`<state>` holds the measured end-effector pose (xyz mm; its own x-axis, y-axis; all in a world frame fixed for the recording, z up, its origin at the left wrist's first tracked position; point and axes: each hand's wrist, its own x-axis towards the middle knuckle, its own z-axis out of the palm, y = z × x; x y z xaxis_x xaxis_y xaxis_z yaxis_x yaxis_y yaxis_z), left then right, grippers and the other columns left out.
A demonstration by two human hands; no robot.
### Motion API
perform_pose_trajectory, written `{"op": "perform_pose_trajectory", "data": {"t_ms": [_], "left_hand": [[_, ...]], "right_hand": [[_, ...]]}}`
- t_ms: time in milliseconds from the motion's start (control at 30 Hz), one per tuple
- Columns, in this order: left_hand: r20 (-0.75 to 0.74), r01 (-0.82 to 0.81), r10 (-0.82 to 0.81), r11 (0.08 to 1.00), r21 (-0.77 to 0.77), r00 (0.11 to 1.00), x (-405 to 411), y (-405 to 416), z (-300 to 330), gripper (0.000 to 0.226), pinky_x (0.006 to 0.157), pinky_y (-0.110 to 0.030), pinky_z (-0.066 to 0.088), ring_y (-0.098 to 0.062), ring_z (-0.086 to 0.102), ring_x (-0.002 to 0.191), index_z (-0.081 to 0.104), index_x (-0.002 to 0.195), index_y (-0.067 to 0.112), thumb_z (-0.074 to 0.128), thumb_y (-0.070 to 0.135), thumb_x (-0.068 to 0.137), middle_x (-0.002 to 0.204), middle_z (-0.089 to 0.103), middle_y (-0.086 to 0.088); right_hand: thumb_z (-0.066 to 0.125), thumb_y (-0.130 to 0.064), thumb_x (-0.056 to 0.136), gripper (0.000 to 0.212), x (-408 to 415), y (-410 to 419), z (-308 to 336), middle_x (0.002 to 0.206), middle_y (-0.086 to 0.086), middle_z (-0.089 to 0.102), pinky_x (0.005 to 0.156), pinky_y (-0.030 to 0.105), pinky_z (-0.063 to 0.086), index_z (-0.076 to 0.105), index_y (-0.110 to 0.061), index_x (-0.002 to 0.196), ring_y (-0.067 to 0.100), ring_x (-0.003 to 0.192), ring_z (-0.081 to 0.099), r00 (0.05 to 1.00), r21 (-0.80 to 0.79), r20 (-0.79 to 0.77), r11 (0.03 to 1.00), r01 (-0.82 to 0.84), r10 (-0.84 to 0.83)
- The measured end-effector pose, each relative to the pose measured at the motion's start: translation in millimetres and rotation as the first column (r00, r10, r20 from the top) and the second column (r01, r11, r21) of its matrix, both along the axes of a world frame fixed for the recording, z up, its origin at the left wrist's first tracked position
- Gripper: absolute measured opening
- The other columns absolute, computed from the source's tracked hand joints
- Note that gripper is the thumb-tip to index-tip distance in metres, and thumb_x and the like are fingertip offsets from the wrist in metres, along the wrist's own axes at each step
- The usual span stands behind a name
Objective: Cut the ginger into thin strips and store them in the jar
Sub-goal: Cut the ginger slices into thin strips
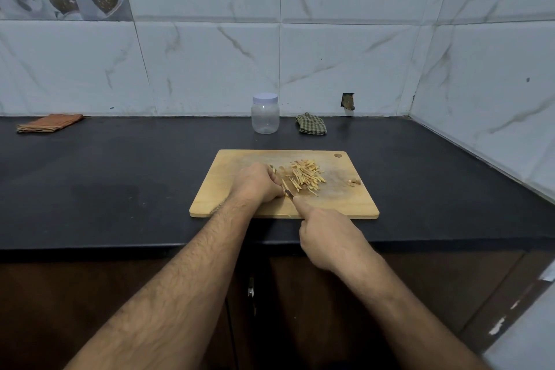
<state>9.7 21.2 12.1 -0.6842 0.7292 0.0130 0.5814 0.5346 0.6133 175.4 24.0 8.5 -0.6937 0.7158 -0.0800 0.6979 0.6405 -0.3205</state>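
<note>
On the black stone countertop (pixel 120 177) lies a pale rectangular wooden cutting board (pixel 345 201) with a small hanging hole in its far right corner. Here is the left hand (pixel 258 185), knuckles up, fingers curled down tight onto the board, pinning a small piece of ginger under the fingertips; only a sliver of that piece peeks out at the far side of the hand. Right against those curled fingers sits the short knife blade (pixel 289 192), tip pointing away from the person. The right hand (pixel 327 234) grips the knife's handle, which is hidden inside the fist, with the index finger stretched forward along the top of the blade.

Just to the right of the blade, the heap of thin yellow ginger strips (pixel 306 176) lies spread across the middle of the board, sticks pointing every which way. Further right, near the board's edge, rest a few small brownish ginger scraps (pixel 353 181), well apart from the heap.

Behind the board, close to the white marbled tile wall (pixel 210 54), stands the clear plastic jar with a pale lilac screw lid (pixel 265 113), upright, lid on, nothing visible inside. Beside it to the right sits a crumpled green checked cloth (pixel 311 123). Far off to the left on the counter lies a folded orange striped cloth (pixel 49 122).
</note>
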Motion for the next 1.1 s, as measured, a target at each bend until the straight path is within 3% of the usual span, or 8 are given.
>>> {"op": "perform_pose_trajectory", "data": {"t_ms": [200, 367, 567, 700, 767, 833, 933, 1100], "left_hand": [[-0.006, 0.006, -0.006, 1.0, -0.006, 1.0, 0.2, -1.3, 0.2, 0.017, 0.054, -0.019, 0.037, -0.006, 0.055, 0.074, 0.063, 0.069, 0.023, 0.076, 0.021, 0.079, 0.071, 0.06, 0.013], [-0.014, -0.003, 0.003, 1.0, 0.005, 1.0, -0.6, -1.3, -0.4, 0.016, 0.053, -0.02, 0.037, -0.006, 0.056, 0.077, 0.065, 0.07, 0.024, 0.078, 0.024, 0.079, 0.074, 0.062, 0.014], [-0.001, 0.012, -0.012, 0.999, 0.052, 1.0, -4.1, -2.9, -7.1, 0.005, 0.063, -0.023, 0.041, -0.007, 0.058, 0.082, 0.072, 0.082, 0.023, 0.076, 0.022, 0.083, 0.082, 0.067, 0.011], [0.108, 0.004, -0.02, 0.989, 0.146, 0.994, -9.6, -6.1, -11.2, 0.015, 0.073, -0.025, 0.047, -0.012, 0.061, 0.084, 0.07, 0.075, 0.023, 0.068, 0.012, 0.084, 0.082, 0.068, 0.008], [0.193, -0.057, 0.008, 0.967, 0.25, 0.981, -14.8, -9.7, -14.1, 0.016, 0.069, -0.026, 0.047, -0.014, 0.059, 0.075, 0.068, 0.073, 0.022, 0.064, 0.01, 0.083, 0.075, 0.066, 0.008], [0.233, -0.113, 0.037, 0.94, 0.323, 0.972, -18.8, -14.2, -17.0, 0.015, 0.06, -0.025, 0.042, -0.013, 0.055, 0.063, 0.066, 0.073, 0.021, 0.06, 0.009, 0.081, 0.068, 0.064, 0.007], [0.271, -0.165, 0.062, 0.912, 0.375, 0.961, -22.0, -19.1, -18.2, 0.013, 0.06, -0.026, 0.044, -0.012, 0.053, 0.053, 0.066, 0.077, 0.021, 0.058, 0.012, 0.082, 0.066, 0.065, 0.005], [0.204, -0.146, 0.075, 0.922, 0.358, 0.976, -28.6, -14.8, -17.0, 0.004, 0.068, -0.028, 0.048, -0.014, 0.057, 0.067, 0.065, 0.086, 0.024, 0.063, 0.023, 0.089, 0.079, 0.066, 0.005]], "right_hand": [[0.041, -0.008, 0.097, 0.072, -2.1, -4.1, 0.7, 0.118, 0.006, 0.061, 0.073, 0.038, 0.047, 0.015, -0.039, 0.156, 0.026, 0.102, 0.056, 1.0, 0.018, 0.001, 1.0, 0.024, -0.024], [0.042, -0.008, 0.096, 0.071, -9.9, 2.8, 7.3, 0.132, 0.005, 0.058, 0.092, 0.041, 0.051, 0.018, -0.036, 0.156, 0.027, 0.116, 0.055, 0.997, 0.02, -0.017, 0.997, 0.071, -0.071], [0.038, -0.01, 0.097, 0.067, -2.7, 6.0, 4.2, 0.134, 0.004, 0.058, 0.095, 0.041, 0.05, 0.022, -0.037, 0.156, 0.026, 0.116, 0.055, 0.993, -0.019, -0.108, 0.998, 0.052, -0.054], [0.036, -0.015, 0.096, 0.063, 0.5, 1.3, 1.7, 0.132, 0.001, 0.059, 0.084, 0.042, 0.056, 0.027, -0.041, 0.153, 0.025, 0.098, 0.064, 0.987, -0.019, -0.162, 1.0, 0.013, -0.016], [0.035, -0.014, 0.096, 0.063, 0.1, 0.2, 0.5, 0.129, 0.001, 0.061, 0.082, 0.04, 0.056, 0.028, -0.041, 0.152, 0.025, 0.095, 0.064, 0.99, 0.011, -0.142, 1.0, -0.019, 0.02], [0.036, -0.013, 0.096, 0.064, 0.6, 1.2, -0.7, 0.131, 0.002, 0.061, 0.088, 0.039, 0.053, 0.027, -0.04, 0.153, 0.024, 0.106, 0.061, 0.994, 0.036, -0.107, 0.999, -0.022, 0.026], [0.038, -0.01, 0.096, 0.065, -0.3, 14.5, 5.9, 0.141, 0.002, 0.055, 0.095, 0.039, 0.05, 0.026, -0.038, 0.154, 0.024, 0.121, 0.054, 0.998, 0.056, -0.06, 0.998, 0.039, -0.036], [0.036, -0.008, 0.094, 0.066, -6.1, 28.5, 18.8, 0.141, 0.002, 0.053, 0.09, 0.036, 0.047, 0.032, -0.041, 0.151, 0.025, 0.122, 0.052, 0.995, 0.08, -0.084, 0.995, 0.063, -0.056]]}}
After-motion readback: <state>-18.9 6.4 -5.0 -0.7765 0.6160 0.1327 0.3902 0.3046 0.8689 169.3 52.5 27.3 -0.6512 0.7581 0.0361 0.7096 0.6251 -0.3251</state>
